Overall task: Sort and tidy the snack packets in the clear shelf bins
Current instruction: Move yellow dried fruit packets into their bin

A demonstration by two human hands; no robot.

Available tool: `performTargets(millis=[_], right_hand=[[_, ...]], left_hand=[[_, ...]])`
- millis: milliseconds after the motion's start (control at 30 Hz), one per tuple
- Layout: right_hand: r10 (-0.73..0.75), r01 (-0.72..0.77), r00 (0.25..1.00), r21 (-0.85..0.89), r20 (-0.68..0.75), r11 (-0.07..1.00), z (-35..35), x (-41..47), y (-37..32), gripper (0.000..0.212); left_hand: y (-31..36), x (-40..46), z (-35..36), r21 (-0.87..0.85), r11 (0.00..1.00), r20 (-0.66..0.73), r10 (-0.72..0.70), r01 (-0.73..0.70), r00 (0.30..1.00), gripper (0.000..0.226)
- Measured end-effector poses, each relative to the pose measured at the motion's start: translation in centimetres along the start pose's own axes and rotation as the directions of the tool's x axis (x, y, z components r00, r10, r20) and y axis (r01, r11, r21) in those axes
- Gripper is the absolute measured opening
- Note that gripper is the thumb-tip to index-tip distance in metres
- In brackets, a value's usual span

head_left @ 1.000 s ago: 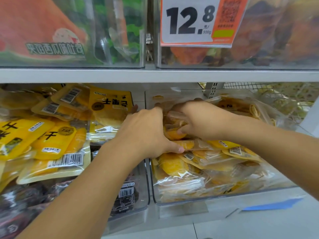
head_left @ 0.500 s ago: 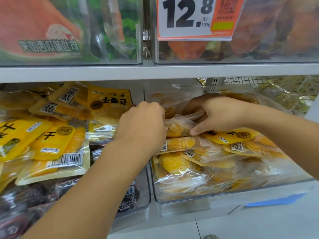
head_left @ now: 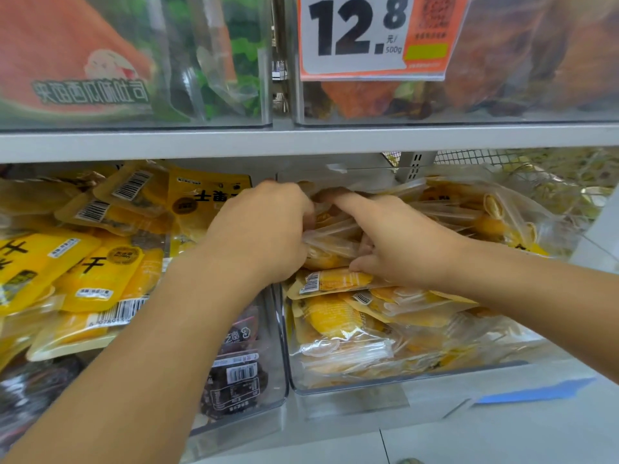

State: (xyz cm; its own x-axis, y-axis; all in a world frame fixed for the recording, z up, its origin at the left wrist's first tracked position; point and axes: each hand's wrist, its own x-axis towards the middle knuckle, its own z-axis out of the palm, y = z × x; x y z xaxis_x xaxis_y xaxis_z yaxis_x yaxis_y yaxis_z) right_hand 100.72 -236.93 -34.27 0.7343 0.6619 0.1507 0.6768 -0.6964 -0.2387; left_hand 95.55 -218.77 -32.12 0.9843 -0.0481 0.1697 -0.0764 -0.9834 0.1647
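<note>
Both hands are deep in the right bin point(head_left: 402, 380) on the lower shelf, on top of its heap of yellow packets point(head_left: 338, 318). The left hand point(head_left: 264, 229) has its fingers curled down over the near end of a clear packet point(head_left: 331, 244) at the top of the heap. The right hand point(head_left: 398, 239) lies over the same packet from the other side, index finger stretched toward the back of the bin, thumb tucked under against a barcode packet point(head_left: 335, 281) below. That top packet lies nearly flat, its long axis running left to right across the bin, tilted a little up toward the right. The barcode packet under it also runs left to right, its barcode end pointing left.

The left bin point(head_left: 268, 380) alongside holds yellow packets piled over dark ones. On the shelf point(head_left: 301, 142) above stand two more bins, the right one carrying a price tag point(head_left: 368, 35) reading 12.8.
</note>
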Motion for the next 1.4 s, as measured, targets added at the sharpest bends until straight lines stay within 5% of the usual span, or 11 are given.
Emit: performTargets(millis=[100,200,300,400,500,667,833,933,1133,1300,1400], right_hand=[[0.023,-0.019,1.000,0.176,-0.015,0.984,-0.7,-0.5,-0.3,0.085],[0.082,-0.025,0.986,0.360,-0.144,0.933,-1.4,-1.6,-0.6,0.051],[0.073,0.030,0.949,0.318,-0.306,0.948,-1.9,-2.1,0.2,0.021],[0.038,-0.010,0.987,0.176,-0.157,0.984,-2.0,-1.7,0.7,0.006],[0.053,-0.052,0.998,-0.024,0.029,0.998,-1.7,-0.8,0.6,0.041],[0.162,-0.187,0.981,0.274,0.111,0.943,-2.4,0.8,0.8,0.034],[0.145,-0.185,0.950,0.122,0.278,0.975,-2.0,1.3,1.2,0.026],[0.135,-0.133,0.977,-0.023,0.162,0.991,-1.1,1.5,0.8,0.009],[0.131,-0.144,0.982,-0.093,-0.135,0.985,-1.1,1.6,1.7,0.020],[0.062,-0.071,0.993,-0.086,-0.097,0.994,-0.6,1.1,1.3,0.022],[0.030,-0.044,0.996,-0.161,-0.087,0.986,-0.3,1.5,1.0,0.020]], left_hand=[[-0.8,-0.3,0.0,-0.093,0.995,0.020,0.039,-0.037,0.999,0.033],[-0.9,-0.6,0.2,-0.105,0.994,-0.006,0.028,-0.028,1.000,0.027],[-0.9,-0.6,0.2,-0.152,0.986,-0.079,0.053,-0.065,0.995,0.014],[-0.9,-0.4,0.5,-0.124,0.971,-0.133,0.186,-0.202,0.974,0.024],[-0.7,-0.5,0.6,-0.134,0.958,-0.136,0.235,-0.253,0.962,0.023],[-0.4,-0.5,0.9,-0.168,0.961,-0.127,0.200,-0.220,0.972,0.029],[-0.3,-0.4,1.1,-0.177,0.978,-0.080,0.098,-0.111,0.992,0.028],[0.0,-0.7,1.1,-0.166,0.985,-0.042,0.044,-0.051,0.998,0.017],[0.4,-0.5,0.9,-0.070,0.998,0.030,0.000,0.002,1.000,0.059],[1.3,0.2,1.2,0.131,0.991,0.112,0.023,-0.038,0.993,0.042],[1.4,0.3,1.6,0.085,0.996,0.220,-0.007,-0.012,0.975,0.066]])
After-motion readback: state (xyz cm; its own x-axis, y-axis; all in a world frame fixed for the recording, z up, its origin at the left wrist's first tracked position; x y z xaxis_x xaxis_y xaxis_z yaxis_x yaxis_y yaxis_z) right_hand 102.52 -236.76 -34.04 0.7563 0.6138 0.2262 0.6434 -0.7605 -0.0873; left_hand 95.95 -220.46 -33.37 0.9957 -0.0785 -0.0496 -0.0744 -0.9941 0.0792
